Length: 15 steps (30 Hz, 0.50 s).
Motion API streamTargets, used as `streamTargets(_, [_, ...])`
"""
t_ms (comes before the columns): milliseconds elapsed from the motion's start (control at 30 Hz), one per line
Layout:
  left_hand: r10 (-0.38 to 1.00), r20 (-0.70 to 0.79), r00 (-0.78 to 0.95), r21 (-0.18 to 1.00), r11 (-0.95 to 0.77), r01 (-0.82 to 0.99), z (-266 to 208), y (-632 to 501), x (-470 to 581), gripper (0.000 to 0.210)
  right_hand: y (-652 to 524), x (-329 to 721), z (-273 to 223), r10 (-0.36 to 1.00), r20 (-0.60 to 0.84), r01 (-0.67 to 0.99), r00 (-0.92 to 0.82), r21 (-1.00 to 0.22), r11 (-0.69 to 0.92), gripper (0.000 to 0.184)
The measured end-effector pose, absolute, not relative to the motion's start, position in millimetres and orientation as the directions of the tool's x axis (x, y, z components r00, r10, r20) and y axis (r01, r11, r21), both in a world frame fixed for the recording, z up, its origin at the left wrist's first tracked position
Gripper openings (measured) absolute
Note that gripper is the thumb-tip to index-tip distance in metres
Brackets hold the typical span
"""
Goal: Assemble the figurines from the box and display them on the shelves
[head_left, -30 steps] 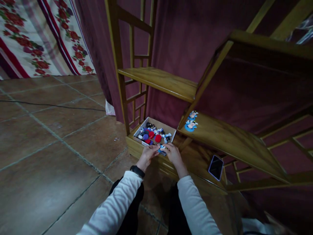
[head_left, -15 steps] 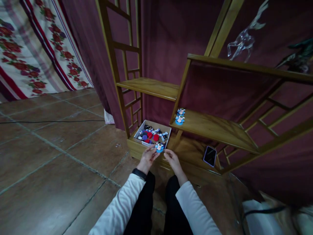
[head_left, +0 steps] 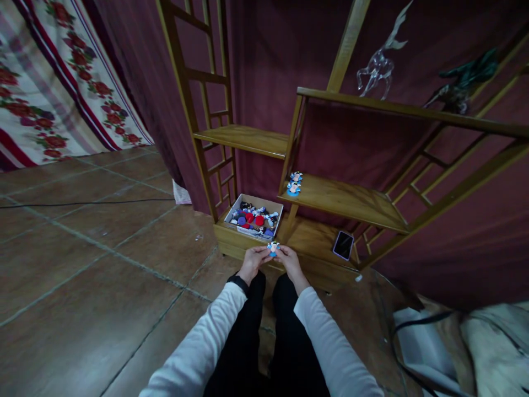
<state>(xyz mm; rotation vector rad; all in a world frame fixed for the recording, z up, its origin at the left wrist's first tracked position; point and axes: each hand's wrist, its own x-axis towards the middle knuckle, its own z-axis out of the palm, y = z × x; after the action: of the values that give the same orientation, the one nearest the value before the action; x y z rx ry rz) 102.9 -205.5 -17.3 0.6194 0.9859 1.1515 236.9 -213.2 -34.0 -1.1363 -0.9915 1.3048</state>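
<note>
Between my two hands is a small figurine (head_left: 273, 248) on a blue round base, with white, pink and black parts. My left hand (head_left: 253, 261) pinches it from the left, and my right hand (head_left: 290, 260) grips its right side. Just behind the hands, a shallow cardboard box (head_left: 234, 235) holds several small figures with red, purple, white and black parts. Two similar blue-based figurines (head_left: 294, 184) stand one behind the other at the left end of the middle shelf (head_left: 347, 199).
The wooden shelf unit (head_left: 243, 139) stands before a dark red curtain. A phone (head_left: 343, 245) lies on its lower board. A clear horse figurine (head_left: 378, 69) and a dark horse figurine (head_left: 465, 82) occupy the top shelf. Bags (head_left: 430, 342) rest at lower right.
My right hand has closed in on the figurine, so both hands now hold it. The figurine has been turned a little. My view has shifted slightly to the right.
</note>
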Motion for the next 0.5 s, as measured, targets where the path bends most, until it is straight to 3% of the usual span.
streamTargets(500, [0.947,-0.320,-0.017,0.852,0.280,-0.442,-27.9,-204.4,105.5,0.021,-205.3,231.5,-49.9,0.993,-0.102,-0.254,0.060,-0.964,-0.084,0.036])
